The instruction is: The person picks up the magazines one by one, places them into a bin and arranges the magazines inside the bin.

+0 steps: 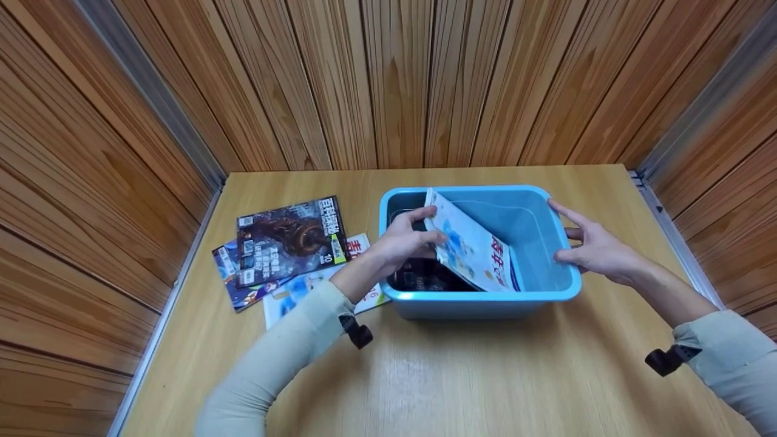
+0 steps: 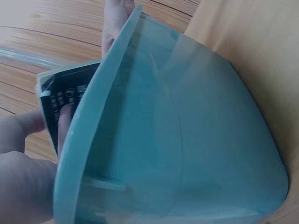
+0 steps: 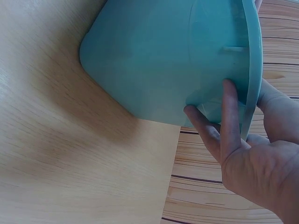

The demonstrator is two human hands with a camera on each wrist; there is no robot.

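Note:
A blue plastic bin stands on the wooden table. My left hand reaches over the bin's left side and pinches a white-and-blue magazine, which leans tilted inside the bin. In the left wrist view my thumb lies on the magazine's dark back cover, behind the bin wall. My right hand rests at the bin's right side. Its straight fingers press on the outer wall just under the rim. A dark item lies on the bin's floor.
A loose pile of magazines, the top one dark-covered, lies on the table left of the bin. Wooden panel walls close in the table at the back and both sides. Bare tabletop runs along the near edge.

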